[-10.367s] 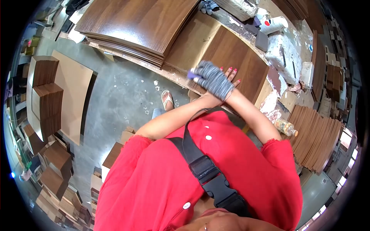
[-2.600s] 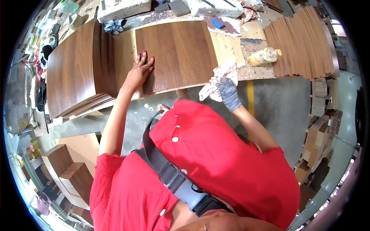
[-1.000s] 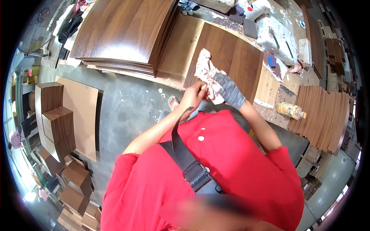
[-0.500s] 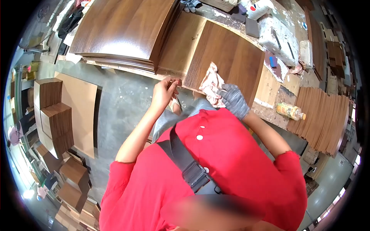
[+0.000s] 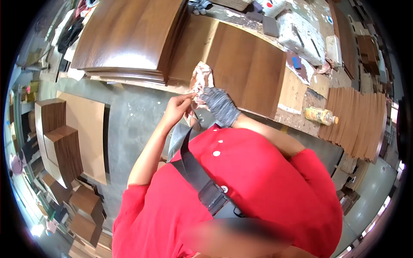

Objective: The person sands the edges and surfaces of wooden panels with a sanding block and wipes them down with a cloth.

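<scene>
A crumpled, pale pink-stained rag point(image 5: 202, 76) hangs over the near left edge of a brown wood-grain panel point(image 5: 249, 64). My right hand point(image 5: 221, 106), in a grey knit glove, is closed on the rag's lower part. From the left, my bare left hand point(image 5: 176, 108) meets the rag, fingers drawn together at its edge; their exact grip is partly hidden. The panel lies flat on the workbench point(image 5: 292, 88). Left of it rises a stack of similar glossy brown panels point(image 5: 129, 34).
On the right are a drink bottle point(image 5: 319, 115) and a row of thin brown boards point(image 5: 352, 122). A paint-spattered white block point(image 5: 301, 36) and a blue sponge-like piece point(image 5: 296, 62) lie farther back. Stacked boards point(image 5: 62, 144) stand on the floor at left.
My right hand has carried the rag leftward, off the middle of the panel's near edge to its left corner. My left hand now meets the rag. The view has shifted slightly.
</scene>
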Available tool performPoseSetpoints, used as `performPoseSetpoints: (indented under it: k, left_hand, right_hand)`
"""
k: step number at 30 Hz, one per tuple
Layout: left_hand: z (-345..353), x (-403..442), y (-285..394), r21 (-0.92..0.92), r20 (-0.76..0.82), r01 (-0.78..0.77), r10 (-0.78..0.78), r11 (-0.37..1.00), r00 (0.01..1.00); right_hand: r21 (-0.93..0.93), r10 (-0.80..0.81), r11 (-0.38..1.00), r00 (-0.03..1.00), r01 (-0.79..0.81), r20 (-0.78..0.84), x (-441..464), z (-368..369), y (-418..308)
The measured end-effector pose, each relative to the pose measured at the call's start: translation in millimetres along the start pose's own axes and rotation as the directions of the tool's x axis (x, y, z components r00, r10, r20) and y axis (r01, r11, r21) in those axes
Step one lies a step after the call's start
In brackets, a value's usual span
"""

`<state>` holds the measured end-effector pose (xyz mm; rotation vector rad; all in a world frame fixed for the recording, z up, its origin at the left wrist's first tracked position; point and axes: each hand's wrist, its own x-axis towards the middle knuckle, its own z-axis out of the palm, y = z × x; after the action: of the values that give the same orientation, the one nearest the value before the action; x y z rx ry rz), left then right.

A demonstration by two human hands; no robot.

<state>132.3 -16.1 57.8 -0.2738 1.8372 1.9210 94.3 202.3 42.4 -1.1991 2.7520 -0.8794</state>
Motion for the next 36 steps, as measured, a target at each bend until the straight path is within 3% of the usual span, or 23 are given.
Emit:
performPoseSetpoints:
  k: [1, 2, 5, 9, 12, 14, 16, 17, 18, 19, 20, 21, 22, 23, 24, 26, 27, 28, 29, 30, 32, 34, 36]
  left_hand:
    - [0.8, -8.5, 5.0, 0.003, -0.098, -0.017, 0.018, 1.000, 0.995]
    - [0.8, -17.6, 7.2, 0.008, -0.190, -0.028, 0.029, 1.000, 0.981]
    - [-14.3, -33.0, 6.9, -0.060, -0.357, -0.043, 0.019, 0.997, 0.934]
    - [-27.7, -36.0, -11.9, -0.147, -0.461, -0.119, 0.038, 0.982, 0.886]
    - [-23.0, -37.1, 1.0, -0.032, -0.474, -0.145, 0.113, 0.989, 0.873]
    - [-15.0, -41.7, 9.5, 0.070, -0.577, -0.280, 0.268, 0.957, 0.772]
    - [-11.8, -44.8, 13.8, 0.277, -0.444, -0.505, 0.575, 0.817, 0.687]
    - [-10.3, -43.2, 11.3, 0.337, -0.299, -0.609, 0.695, 0.718, 0.654]
    - [-8.3, -40.2, 8.5, 0.377, -0.144, -0.702, 0.787, 0.604, 0.600]
    - [0.6, -38.0, 15.2, 0.455, 0.007, -0.645, 0.722, 0.613, 0.692]
    - [14.5, -32.8, 27.0, 0.533, 0.148, -0.592, 0.622, 0.605, 0.769]
    - [32.4, -21.6, 37.7, 0.465, 0.263, -0.602, 0.548, 0.649, 0.794]
    - [46.9, -5.1, 35.3, 0.521, 0.426, -0.649, 0.490, 0.554, 0.761]
    - [67.0, 6.6, 37.9, 0.468, 0.453, -0.696, 0.528, 0.545, 0.718]
    - [86.4, 16.9, 40.6, 0.411, 0.479, -0.739, 0.563, 0.534, 0.673]
    - [109.6, 43.7, 36.2, 0.466, 0.582, -0.837, 0.614, 0.285, 0.533]
    - [115.2, 51.5, 43.5, 0.532, 0.661, -0.791, 0.434, 0.304, 0.612]
    - [120.8, 59.6, 50.8, 0.597, 0.707, -0.741, 0.235, 0.308, 0.667]
    - [129.9, 79.7, 16.0, 0.460, 0.595, -0.815, 0.559, 0.352, 0.577]
    - [131.6, 89.6, 15.0, 0.609, 0.630, -0.792, 0.586, 0.036, 0.511]
    - [137.3, 96.5, 4.7, 0.676, 0.569, -0.737, 0.633, 0.004, 0.525]
    - [140.1, 101.7, -3.5, 0.698, 0.580, -0.715, 0.624, -0.048, 0.524]
    - [136.9, 96.3, 3.9, 0.647, 0.577, -0.757, 0.592, 0.089, 0.563]
  right_hand:
    - [-0.005, 0.028, 1.000, 0.994, -0.028, 0.105, 7.4, -3.9, -3.2]
    - [-0.098, 0.015, 0.995, 1.000, -0.015, -0.004, 9.6, -5.8, -10.5]
    - [-0.181, -0.012, 0.983, 1.000, 0.009, -0.012, 14.7, 6.2, -17.3]
    - [-0.145, 0.054, 0.988, 0.997, -0.061, -0.054, 32.7, 17.2, -24.1]
    - [-0.081, 0.041, 0.996, 0.996, -0.035, 0.076, 54.4, 11.0, -30.5]
    - [-0.037, -0.027, 0.999, 0.999, 0.028, 0.035, 53.5, 7.5, -35.8]
    - [0.157, 0.004, 0.987, 0.976, 0.031, -0.217, 46.4, 3.9, -33.8]
    - [0.728, 0.339, 0.660, 0.938, -0.187, -0.066, 51.7, -70.8, -56.8]
    - [0.335, 0.381, 0.887, 0.914, -0.318, -0.141, 48.5, -56.0, -21.2]
    - [-0.118, 0.420, 0.885, 0.882, -0.450, -0.214, 45.4, -41.3, 14.2]
    - [0.590, 0.631, 0.686, 0.751, -0.425, -0.193, 34.5, -77.0, 25.4]
    - [0.673, 0.558, 0.700, 0.771, -0.240, -0.305, 29.3, -69.1, 64.4]
    - [0.890, 0.652, 0.424, 0.738, -0.167, -0.172, 36.0, -103.2, 60.1]
    - [0.851, 0.693, 0.457, 0.704, -0.260, -0.157, 36.8, -109.3, 73.9]
    - [0.294, 0.482, 0.866, 0.831, -0.404, -0.278, 25.5, -81.4, 139.9]
    - [0.032, 0.252, 0.968, 0.956, -0.251, -0.149, 48.4, -80.8, 121.6]
    - [0.238, 0.252, 0.943, 0.966, -0.231, -0.063, 57.4, -59.2, 113.5]
    - [0.273, 0.414, 0.851, 0.892, -0.450, 0.180, 64.2, -53.7, 79.5]
    - [0.180, 0.230, 0.946, 0.950, -0.269, 0.214, 70.6, -58.0, 40.6]
    - [0.176, 0.228, 0.947, 0.949, -0.268, 0.219, 69.5, -39.1, 23.4]
    - [-0.360, -0.015, 0.931, 0.991, 0.063, 0.134, 63.3, -1.8, 11.0]
    - [-0.165, 0.032, 0.986, 0.986, -0.005, 0.164, 66.6, 5.6, 22.7]
    - [-0.050, 0.062, 0.997, 0.993, -0.057, 0.097, 76.9, 18.2, 47.3]
